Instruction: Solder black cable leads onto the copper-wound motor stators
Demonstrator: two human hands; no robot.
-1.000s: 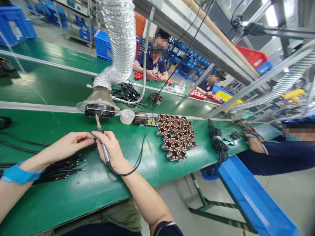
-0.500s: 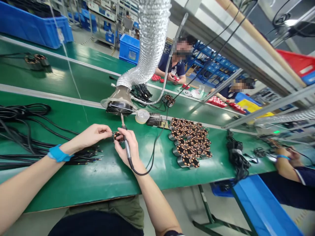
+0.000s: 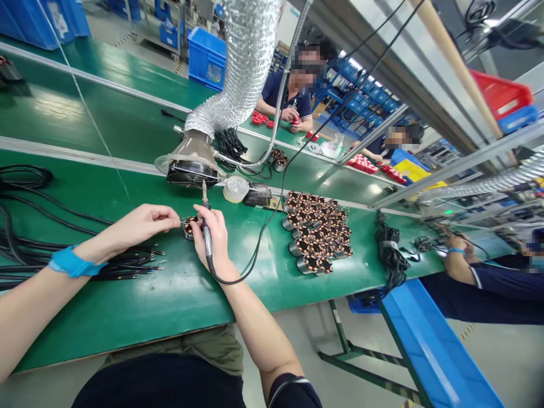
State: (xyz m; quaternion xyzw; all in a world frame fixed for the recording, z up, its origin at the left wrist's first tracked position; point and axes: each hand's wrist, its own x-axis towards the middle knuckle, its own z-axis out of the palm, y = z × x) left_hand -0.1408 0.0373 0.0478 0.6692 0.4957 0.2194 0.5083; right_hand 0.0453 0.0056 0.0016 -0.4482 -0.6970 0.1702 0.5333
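My right hand [image 3: 213, 238] holds a soldering iron [image 3: 207, 232], its tip pointing up toward a round fan hood [image 3: 193, 164]. Its fingers also rest at a small motor stator [image 3: 187, 229] with copper windings. My left hand [image 3: 147, 224], with a blue wrist strap, pinches at the stator's left side, on what looks like a thin wire. Black cables [image 3: 123, 269] with bare ends lie under my left forearm. To the right, several wound stators [image 3: 317, 232] stand in a close group on the green table [image 3: 148, 317].
A silver duct [image 3: 244, 73] hangs over the hood. Beside it are a solder roll [image 3: 236, 188] and a dark stand [image 3: 258, 195]. Black cable bundles [image 3: 387, 249] lie to the right. Other people sit across and at far right; a blue chute [image 3: 437, 340] slopes below the table edge.
The whole view has shifted, so most things appear further left and slightly higher. My hands remain at the stator, and the iron is still in my right hand.
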